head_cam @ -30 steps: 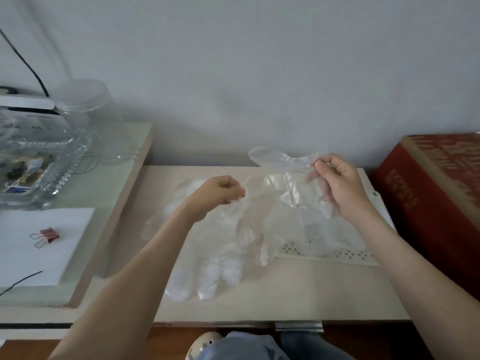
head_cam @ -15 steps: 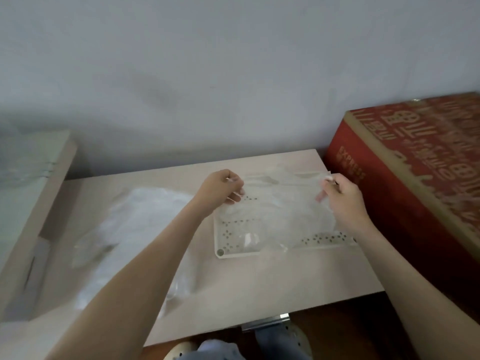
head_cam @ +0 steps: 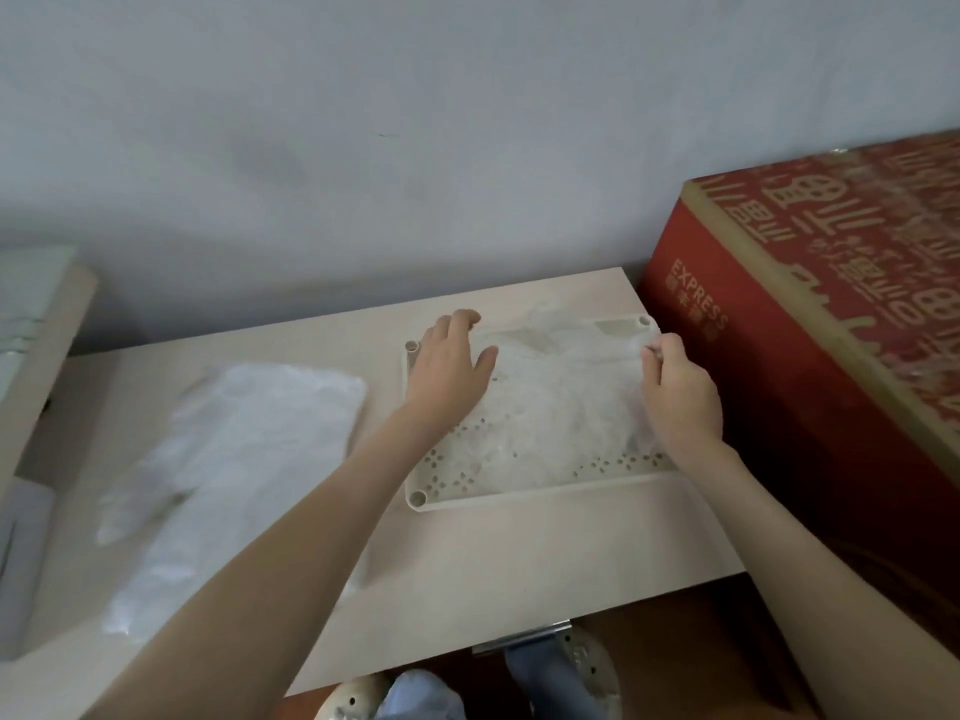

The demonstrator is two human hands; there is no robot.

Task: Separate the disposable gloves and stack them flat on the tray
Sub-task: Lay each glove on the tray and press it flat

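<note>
A cream perforated tray lies on the pale table near the red box. Clear disposable gloves are spread flat across the tray. My left hand rests on the gloves' left edge with its fingers straight, over the tray's far left corner. My right hand pinches the gloves' right edge near the tray's far right corner. A second pile of clear gloves lies on the table to the left of the tray, apart from both hands.
A large red cardboard box stands right against the table's right side. A raised shelf edge borders the left. The wall runs close behind the table. The table's front edge is near my shoes.
The glove held between both hands has come down flat onto the tray. My left hand has opened and now presses its left edge. The view has shifted closer.
</note>
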